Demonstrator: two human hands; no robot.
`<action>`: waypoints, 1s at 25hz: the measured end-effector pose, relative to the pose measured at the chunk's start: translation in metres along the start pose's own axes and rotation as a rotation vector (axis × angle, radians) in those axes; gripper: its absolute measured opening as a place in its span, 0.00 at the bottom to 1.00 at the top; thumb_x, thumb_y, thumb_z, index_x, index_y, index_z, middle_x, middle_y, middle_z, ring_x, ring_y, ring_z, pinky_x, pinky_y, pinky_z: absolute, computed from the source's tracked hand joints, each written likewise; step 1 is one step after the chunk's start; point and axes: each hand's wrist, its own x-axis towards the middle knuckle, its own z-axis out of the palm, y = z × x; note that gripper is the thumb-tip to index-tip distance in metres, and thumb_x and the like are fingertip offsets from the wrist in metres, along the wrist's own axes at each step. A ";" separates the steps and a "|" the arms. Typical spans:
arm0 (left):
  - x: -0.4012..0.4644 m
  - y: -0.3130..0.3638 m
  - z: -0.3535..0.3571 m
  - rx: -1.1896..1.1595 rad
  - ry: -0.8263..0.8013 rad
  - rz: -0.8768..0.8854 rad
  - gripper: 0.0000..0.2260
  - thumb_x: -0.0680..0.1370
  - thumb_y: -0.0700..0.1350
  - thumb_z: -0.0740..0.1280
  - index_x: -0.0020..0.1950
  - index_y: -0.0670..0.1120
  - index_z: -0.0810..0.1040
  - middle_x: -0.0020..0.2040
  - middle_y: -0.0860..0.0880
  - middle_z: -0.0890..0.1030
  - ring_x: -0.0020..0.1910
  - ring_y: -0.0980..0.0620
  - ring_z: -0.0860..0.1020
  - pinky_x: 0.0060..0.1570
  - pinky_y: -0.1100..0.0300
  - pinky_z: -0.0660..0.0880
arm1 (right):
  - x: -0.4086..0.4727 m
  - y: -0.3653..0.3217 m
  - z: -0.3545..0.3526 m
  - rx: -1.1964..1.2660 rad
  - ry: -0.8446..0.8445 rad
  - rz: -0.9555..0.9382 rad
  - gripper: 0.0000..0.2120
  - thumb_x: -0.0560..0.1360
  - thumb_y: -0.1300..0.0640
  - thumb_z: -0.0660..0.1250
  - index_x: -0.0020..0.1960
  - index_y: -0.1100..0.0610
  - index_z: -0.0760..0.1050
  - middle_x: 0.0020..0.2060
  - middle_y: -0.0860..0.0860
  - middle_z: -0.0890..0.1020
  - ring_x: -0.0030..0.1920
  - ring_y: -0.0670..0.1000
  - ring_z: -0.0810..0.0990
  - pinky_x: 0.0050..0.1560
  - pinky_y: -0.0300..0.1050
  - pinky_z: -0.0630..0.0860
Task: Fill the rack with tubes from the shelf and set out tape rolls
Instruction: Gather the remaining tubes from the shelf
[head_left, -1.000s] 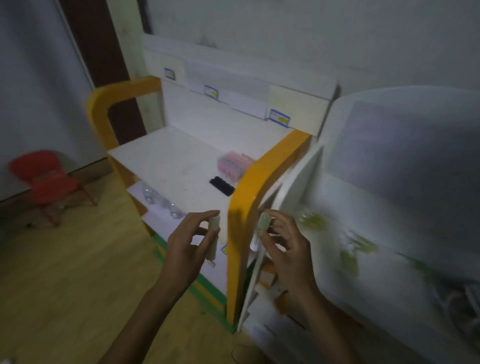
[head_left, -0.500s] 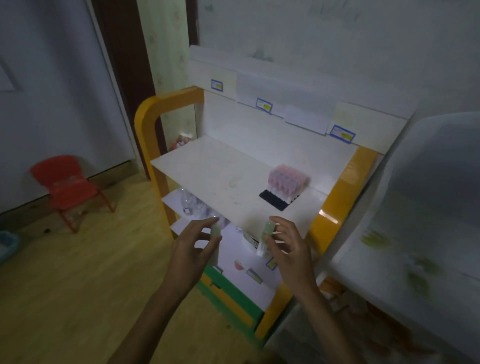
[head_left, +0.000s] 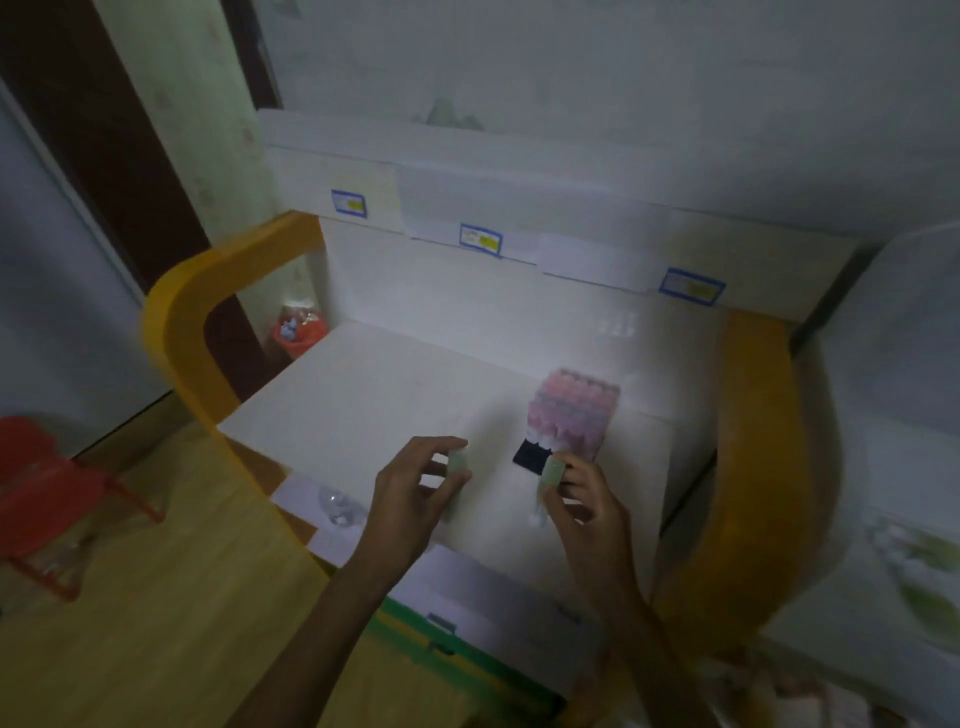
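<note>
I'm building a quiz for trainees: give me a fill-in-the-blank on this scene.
1. Each hand, left hand and right hand, holds one ____-capped tube.
2. The rack holds tubes with ____ caps.
3. The rack stands on the white ____.
4. The chair on the floor is ____.

Missing: green; pink; shelf; red

The rack (head_left: 571, 415) stands on the shelf (head_left: 363, 405), behind both hands, right of centre.

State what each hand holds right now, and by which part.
Left hand pinches a green-capped tube at its cap end; right hand pinches another green-capped tube just below the cap.
</note>
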 end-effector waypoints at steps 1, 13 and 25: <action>0.014 -0.007 0.004 -0.010 -0.017 0.005 0.15 0.72 0.38 0.74 0.54 0.54 0.77 0.52 0.51 0.80 0.45 0.58 0.80 0.35 0.58 0.81 | 0.007 0.002 0.002 -0.001 0.027 -0.004 0.15 0.73 0.63 0.71 0.58 0.54 0.75 0.47 0.51 0.84 0.45 0.41 0.82 0.42 0.32 0.78; 0.116 -0.055 0.057 -0.123 -0.323 0.097 0.09 0.73 0.36 0.73 0.49 0.47 0.80 0.48 0.58 0.80 0.46 0.60 0.79 0.42 0.68 0.77 | 0.057 0.019 0.024 -0.181 0.258 0.085 0.15 0.76 0.58 0.70 0.51 0.39 0.72 0.44 0.40 0.80 0.46 0.37 0.79 0.45 0.29 0.76; 0.135 -0.097 0.090 -0.196 -0.477 0.294 0.06 0.73 0.34 0.73 0.47 0.41 0.79 0.46 0.50 0.78 0.46 0.62 0.77 0.45 0.71 0.76 | 0.038 0.031 0.038 -0.318 0.488 0.080 0.14 0.75 0.57 0.70 0.59 0.49 0.74 0.51 0.44 0.81 0.50 0.42 0.80 0.48 0.42 0.81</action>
